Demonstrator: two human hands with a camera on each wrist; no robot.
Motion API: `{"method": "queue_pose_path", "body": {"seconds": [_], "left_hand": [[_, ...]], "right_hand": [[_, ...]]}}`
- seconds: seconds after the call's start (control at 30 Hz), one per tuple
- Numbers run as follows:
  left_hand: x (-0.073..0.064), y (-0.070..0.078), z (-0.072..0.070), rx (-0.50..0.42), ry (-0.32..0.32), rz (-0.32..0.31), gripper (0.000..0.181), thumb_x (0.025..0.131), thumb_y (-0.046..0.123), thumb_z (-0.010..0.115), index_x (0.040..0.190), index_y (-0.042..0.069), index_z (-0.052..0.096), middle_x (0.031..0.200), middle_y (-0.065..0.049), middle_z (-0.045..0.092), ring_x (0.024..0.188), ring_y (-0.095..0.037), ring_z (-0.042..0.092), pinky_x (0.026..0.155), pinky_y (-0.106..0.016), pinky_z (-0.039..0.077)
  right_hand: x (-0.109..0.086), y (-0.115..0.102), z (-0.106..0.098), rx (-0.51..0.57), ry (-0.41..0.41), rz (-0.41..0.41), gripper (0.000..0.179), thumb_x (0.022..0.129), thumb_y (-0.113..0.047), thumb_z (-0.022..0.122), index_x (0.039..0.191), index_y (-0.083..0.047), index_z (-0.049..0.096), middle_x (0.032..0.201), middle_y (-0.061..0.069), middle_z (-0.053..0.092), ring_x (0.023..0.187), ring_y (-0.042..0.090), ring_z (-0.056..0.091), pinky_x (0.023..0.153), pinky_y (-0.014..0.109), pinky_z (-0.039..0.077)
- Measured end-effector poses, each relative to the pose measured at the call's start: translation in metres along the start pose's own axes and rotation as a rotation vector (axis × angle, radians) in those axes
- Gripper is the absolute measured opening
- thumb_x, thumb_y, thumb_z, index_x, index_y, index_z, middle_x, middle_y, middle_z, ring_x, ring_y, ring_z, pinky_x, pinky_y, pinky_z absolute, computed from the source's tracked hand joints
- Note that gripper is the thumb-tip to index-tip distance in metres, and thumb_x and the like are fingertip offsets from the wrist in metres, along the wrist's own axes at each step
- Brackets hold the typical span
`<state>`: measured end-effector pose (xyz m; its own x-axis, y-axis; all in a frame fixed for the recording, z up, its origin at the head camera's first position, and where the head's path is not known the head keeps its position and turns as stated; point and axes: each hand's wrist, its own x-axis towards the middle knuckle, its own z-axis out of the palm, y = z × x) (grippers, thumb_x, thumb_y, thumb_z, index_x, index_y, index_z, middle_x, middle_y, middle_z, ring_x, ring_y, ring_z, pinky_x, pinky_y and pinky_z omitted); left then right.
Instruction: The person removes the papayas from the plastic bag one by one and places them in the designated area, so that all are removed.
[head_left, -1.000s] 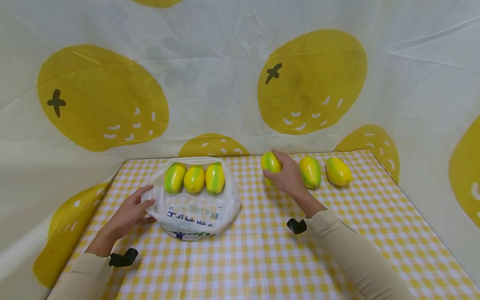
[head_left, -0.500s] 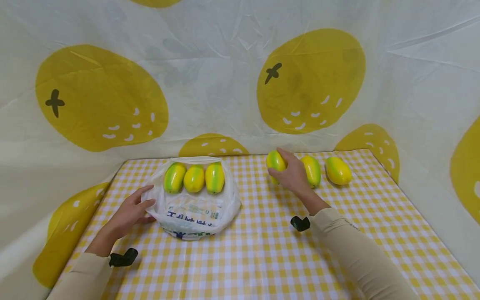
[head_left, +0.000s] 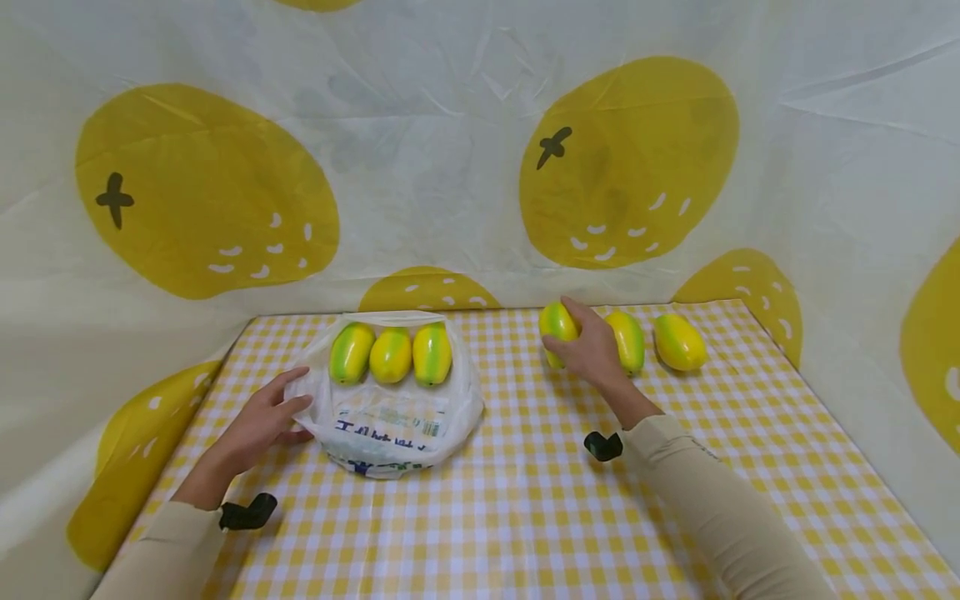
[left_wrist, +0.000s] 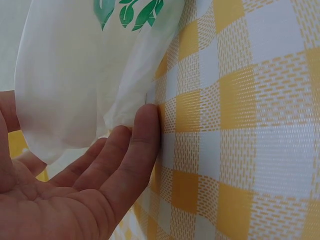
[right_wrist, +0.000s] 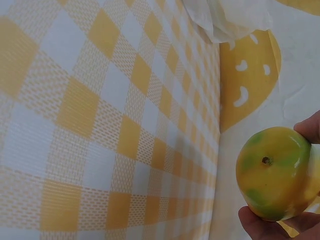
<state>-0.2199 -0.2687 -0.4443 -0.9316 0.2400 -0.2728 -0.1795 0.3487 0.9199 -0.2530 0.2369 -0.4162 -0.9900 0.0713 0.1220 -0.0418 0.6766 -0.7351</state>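
Note:
In the head view, my right hand (head_left: 592,346) grips a yellow, papaya-shaped fruit (head_left: 558,323) with green streaks between thumb and fingers. Its rounded end, with a small dark scar, faces the camera in the right wrist view, where fingertips (right_wrist: 310,127) press its sides. Two similar fruits, a nearer one (head_left: 628,343) partly behind my hand and another (head_left: 680,342), lie to its right. My left hand (head_left: 258,425) touches the left edge of a white plastic bag (head_left: 468,408), its fingers (left_wrist: 142,150) extended along the bag. Three more such fruits (head_left: 390,356) rest in the bag's open mouth.
A yellow-and-white checked cloth (head_left: 465,542) covers the table. Behind it hangs a pale curtain (head_left: 427,167) printed with big yellow fruits, which also runs along both sides. Dark wrist mounts (head_left: 249,512) stick out near both cuffs.
My right hand has shifted a little to the right with the gripped fruit, closer to the two on that side. My left hand and the bag have stayed in place.

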Motion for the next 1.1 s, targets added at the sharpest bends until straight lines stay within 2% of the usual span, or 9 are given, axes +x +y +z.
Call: {"method": "queue_pose_path", "body": {"seconds": [0.2, 0.4, 0.53, 1.1], "left_hand": [[0.0, 0.0, 0.0, 0.019, 0.009, -0.003, 0.072, 0.111, 0.028, 0.054, 0.169, 0.013, 0.014, 0.173, -0.025, 0.01, 0.111, -0.013, 0.063, 0.085, -0.037, 0.065], [0.001, -0.001, 0.0, 0.015, 0.008, -0.002, 0.072, 0.111, 0.028, 0.053, 0.169, 0.013, 0.014, 0.171, -0.026, 0.015, 0.114, -0.014, 0.063, 0.086, -0.037, 0.065], [0.001, 0.0, 0.001, 0.018, 0.013, -0.012, 0.071, 0.111, 0.027, 0.052, 0.169, 0.012, 0.013, 0.172, -0.026, 0.013, 0.116, -0.017, 0.062, 0.087, -0.037, 0.065], [0.0, -0.003, 0.004, 0.017, 0.031, -0.021, 0.072, 0.11, 0.027, 0.054, 0.169, 0.013, 0.014, 0.172, -0.026, 0.013, 0.111, -0.014, 0.063, 0.086, -0.038, 0.065]], "right_hand": [[0.004, 0.004, 0.004, -0.005, 0.007, 0.006, 0.079, 0.094, -0.028, 0.074, 0.163, -0.013, 0.038, 0.166, 0.016, 0.041, 0.143, 0.041, 0.047, 0.114, 0.057, 0.046], [0.004, 0.002, 0.005, -0.004, 0.007, 0.006, 0.079, 0.094, -0.027, 0.074, 0.162, -0.01, 0.037, 0.166, 0.017, 0.041, 0.144, 0.042, 0.046, 0.117, 0.058, 0.044], [0.004, 0.002, 0.006, -0.006, 0.006, 0.001, 0.079, 0.094, -0.027, 0.074, 0.162, -0.009, 0.038, 0.165, 0.018, 0.041, 0.144, 0.042, 0.046, 0.116, 0.058, 0.044], [0.009, 0.02, 0.022, -0.046, 0.053, -0.032, 0.077, 0.092, -0.027, 0.071, 0.16, -0.007, 0.041, 0.162, 0.02, 0.045, 0.145, 0.042, 0.045, 0.119, 0.058, 0.04]]}}
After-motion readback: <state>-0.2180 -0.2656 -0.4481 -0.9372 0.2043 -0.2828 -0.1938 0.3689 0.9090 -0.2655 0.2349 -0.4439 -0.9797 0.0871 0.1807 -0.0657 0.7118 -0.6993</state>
